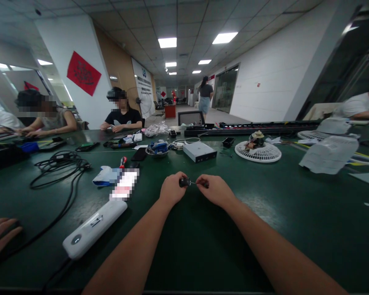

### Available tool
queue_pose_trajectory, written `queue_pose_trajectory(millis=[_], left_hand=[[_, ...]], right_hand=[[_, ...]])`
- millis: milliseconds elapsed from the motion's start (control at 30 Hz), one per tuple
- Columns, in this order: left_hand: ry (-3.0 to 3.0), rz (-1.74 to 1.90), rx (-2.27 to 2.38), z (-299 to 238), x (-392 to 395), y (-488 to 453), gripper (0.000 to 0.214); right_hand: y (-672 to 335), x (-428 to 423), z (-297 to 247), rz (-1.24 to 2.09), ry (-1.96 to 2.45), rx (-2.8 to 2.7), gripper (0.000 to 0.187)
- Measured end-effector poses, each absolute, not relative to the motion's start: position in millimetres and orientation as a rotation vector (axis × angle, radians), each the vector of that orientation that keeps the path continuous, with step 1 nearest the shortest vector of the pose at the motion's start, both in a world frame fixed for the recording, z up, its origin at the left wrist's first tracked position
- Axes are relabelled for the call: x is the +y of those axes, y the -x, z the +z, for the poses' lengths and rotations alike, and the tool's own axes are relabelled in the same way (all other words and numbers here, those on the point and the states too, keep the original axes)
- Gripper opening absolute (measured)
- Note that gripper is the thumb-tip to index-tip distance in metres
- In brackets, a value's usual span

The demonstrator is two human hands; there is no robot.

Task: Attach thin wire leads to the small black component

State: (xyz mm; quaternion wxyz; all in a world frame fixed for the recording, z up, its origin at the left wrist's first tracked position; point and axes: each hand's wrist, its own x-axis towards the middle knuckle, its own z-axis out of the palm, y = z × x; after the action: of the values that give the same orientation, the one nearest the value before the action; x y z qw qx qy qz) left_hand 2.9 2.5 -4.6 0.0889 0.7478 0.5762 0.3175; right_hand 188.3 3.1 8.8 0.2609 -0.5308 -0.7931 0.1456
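My left hand is closed on a small black rounded part, held just above the green table. Facing it, my right hand pinches a small dark piece with its thumb and fingers. A thin metal shaft bridges the gap between the two hands. The exact kind of both pieces is too small to make out. Beyond the hands lies a silver box-shaped drive, which neither hand touches.
A white power strip, a blurred phone-like screen, a blue-white cloth and black cables lie left. A bowl of blue parts and a white fan grille stand farther back. Another person's hand is far left.
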Motion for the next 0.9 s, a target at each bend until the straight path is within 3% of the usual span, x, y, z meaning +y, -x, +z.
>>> queue_pose_trajectory(millis=[900], left_hand=[[-2.300,0.868,1.685,4,-5,-7,0.027]], right_hand=[[-187,-1,14,0.391,1.349,-2.177,0.016]])
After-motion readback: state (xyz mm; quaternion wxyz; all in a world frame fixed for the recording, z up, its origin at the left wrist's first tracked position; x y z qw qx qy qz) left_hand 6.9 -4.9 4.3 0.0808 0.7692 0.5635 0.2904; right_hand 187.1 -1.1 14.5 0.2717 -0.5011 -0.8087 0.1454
